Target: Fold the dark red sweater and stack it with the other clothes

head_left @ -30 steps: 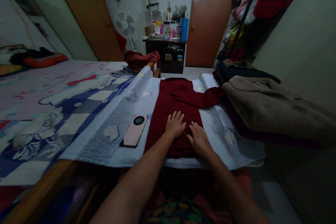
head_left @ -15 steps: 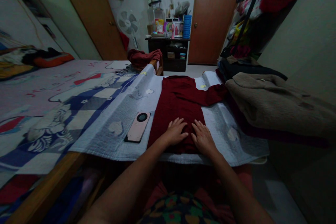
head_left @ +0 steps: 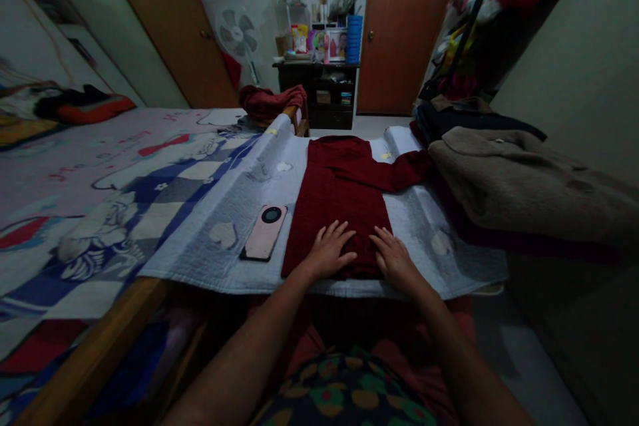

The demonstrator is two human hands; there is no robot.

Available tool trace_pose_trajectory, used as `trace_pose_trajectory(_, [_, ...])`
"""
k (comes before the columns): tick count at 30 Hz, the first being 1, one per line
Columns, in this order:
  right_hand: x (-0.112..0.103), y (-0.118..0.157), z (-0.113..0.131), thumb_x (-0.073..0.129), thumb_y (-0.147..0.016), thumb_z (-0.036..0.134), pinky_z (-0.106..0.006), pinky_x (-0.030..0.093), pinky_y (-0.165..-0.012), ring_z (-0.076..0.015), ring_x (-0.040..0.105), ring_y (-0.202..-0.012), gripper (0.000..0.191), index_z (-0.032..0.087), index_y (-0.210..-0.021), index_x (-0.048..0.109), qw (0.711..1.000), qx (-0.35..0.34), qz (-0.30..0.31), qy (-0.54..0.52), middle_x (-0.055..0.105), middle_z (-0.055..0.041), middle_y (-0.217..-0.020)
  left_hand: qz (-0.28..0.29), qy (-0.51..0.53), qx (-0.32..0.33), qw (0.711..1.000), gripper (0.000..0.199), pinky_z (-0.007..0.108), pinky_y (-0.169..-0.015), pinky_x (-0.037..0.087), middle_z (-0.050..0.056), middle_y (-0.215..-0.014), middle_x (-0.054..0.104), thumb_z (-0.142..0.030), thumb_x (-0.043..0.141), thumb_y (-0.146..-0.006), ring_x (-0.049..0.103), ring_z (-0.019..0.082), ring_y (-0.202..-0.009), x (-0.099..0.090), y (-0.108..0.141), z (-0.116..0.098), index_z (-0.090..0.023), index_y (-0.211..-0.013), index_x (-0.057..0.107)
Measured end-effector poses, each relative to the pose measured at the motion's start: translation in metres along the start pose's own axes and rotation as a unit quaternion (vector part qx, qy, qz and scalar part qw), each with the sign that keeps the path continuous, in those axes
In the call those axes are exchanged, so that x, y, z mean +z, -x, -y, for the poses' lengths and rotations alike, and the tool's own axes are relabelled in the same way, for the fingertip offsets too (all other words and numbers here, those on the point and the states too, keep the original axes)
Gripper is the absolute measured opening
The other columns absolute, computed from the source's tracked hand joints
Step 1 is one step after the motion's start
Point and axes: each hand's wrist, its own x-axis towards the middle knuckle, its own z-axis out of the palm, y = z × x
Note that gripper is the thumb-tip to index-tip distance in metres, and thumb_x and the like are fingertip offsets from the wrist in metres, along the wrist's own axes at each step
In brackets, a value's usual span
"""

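A dark red long-sleeved garment (head_left: 344,193) lies flat on a pale blue quilted cloth (head_left: 229,273), one sleeve stretched out to the right. My left hand (head_left: 330,250) rests palm down on its near part, fingers spread. My right hand (head_left: 394,256) lies at the garment's near right edge, fingers extended and grasping nothing. Left of the garment sits a pink phone (head_left: 263,233) with a round black camera, face down on the cloth.
Folded clothes, with a brown coat (head_left: 524,173) on top, are stacked on the right. A bed with a patterned sheet (head_left: 124,200) extends along the left. Further back are a reddish cloth (head_left: 272,106), a fan (head_left: 238,33) and a dark cabinet (head_left: 317,96).
My right hand has slid slightly right, toward the garment's edge, while my left hand stays about in place on it. The view has tilted down a little.
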Motion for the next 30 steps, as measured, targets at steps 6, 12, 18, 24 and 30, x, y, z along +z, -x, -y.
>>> trace_pose_trajectory(6, [0.0, -0.003, 0.014, 0.039, -0.094, 0.035, -0.047, 0.022, -0.114, -0.0249, 0.029, -0.141, 0.047, 0.015, -0.136, 0.049, 1.0, 0.015, -0.006, -0.01, 0.04, -0.0113, -0.149, -0.067, 0.032, 0.023, 0.997, 0.04, 0.045, -0.115, 0.02, 0.005, -0.145, 0.045, -0.036, 0.056, -0.088, 0.033, 0.023, -0.137, -0.005, 0.007, -0.01, -0.026, -0.126, 0.056])
trace_pose_trajectory(12, [0.003, -0.001, 0.017, 0.039, -0.095, 0.039, -0.046, 0.021, -0.115, -0.0248, 0.026, -0.142, 0.049, 0.017, -0.137, 0.049, 1.0, 0.018, 0.007, 0.012, 0.036, -0.0094, -0.152, -0.042, 0.086, 0.061, 0.994, 0.015, 0.034, -0.095, 0.04, 0.003, -0.103, 0.064, -0.023, 0.052, -0.087, 0.055, 0.018, -0.099, -0.01, 0.009, -0.019, -0.023, -0.095, 0.064])
trace_pose_trajectory(18, [0.0, -0.001, 0.02, 0.038, -0.095, 0.049, -0.047, 0.022, -0.114, -0.0254, 0.026, -0.142, 0.056, 0.016, -0.138, 0.047, 1.0, 0.029, 0.009, 0.008, 0.035, -0.011, -0.152, -0.049, 0.115, 0.081, 0.989, 0.012, 0.034, -0.092, 0.039, 0.003, -0.102, 0.063, -0.028, 0.061, -0.082, 0.055, 0.019, -0.099, -0.006, 0.008, -0.012, -0.021, -0.092, 0.062])
trace_pose_trajectory(24, [0.002, -0.001, 0.017, 0.042, -0.093, 0.043, -0.048, 0.023, -0.114, -0.0257, 0.026, -0.142, 0.052, 0.017, -0.138, 0.048, 1.0, 0.028, 0.011, -0.004, 0.035, -0.0101, -0.152, -0.06, 0.119, 0.078, 0.988, 0.011, 0.034, -0.092, 0.038, 0.002, -0.102, 0.062, -0.026, 0.064, -0.079, 0.054, 0.02, -0.099, -0.002, 0.006, -0.012, -0.022, -0.089, 0.062])
trace_pose_trajectory(30, [0.002, 0.002, 0.005, 0.042, -0.093, 0.037, -0.048, 0.027, -0.113, -0.0259, 0.026, -0.142, 0.05, 0.019, -0.139, 0.047, 0.999, 0.005, 0.012, -0.032, 0.035, -0.0087, -0.153, -0.056, 0.124, 0.083, 0.987, 0.012, 0.033, -0.091, 0.038, 0.001, -0.1, 0.062, -0.025, 0.064, -0.079, 0.054, 0.019, -0.098, -0.001, 0.005, -0.009, -0.022, -0.09, 0.063])
